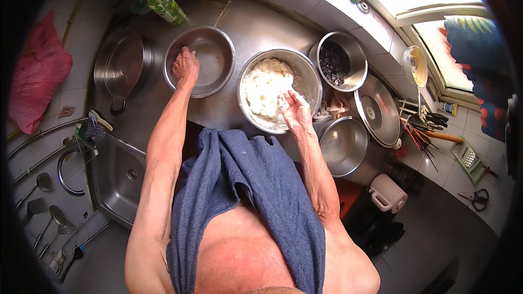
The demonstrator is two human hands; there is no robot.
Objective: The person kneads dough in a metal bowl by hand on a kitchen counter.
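My left hand point(186, 64) reaches into a steel basin point(216, 62) that seems to hold a little clear water. Its fingers are curled, and their tips are hidden, so what they hold cannot be made out. To the right stands a second steel bowl point(312, 83) with a pale, sticky mass of dough point(265, 85) inside. My right hand point(295, 110) is over the near right part of that bowl, beside the dough, palm partly up. White dough or flour coats its fingers, which are apart and grip nothing.
A deep steel pot point(359, 67) with dark pieces, a steel pot point(347, 143) and a tilted lid point(384, 110) crowd the right side. A lidded pan point(120, 61) and a green pump bottle point(165, 6) stand left of the basin. The sink point(118, 190) is at lower left.
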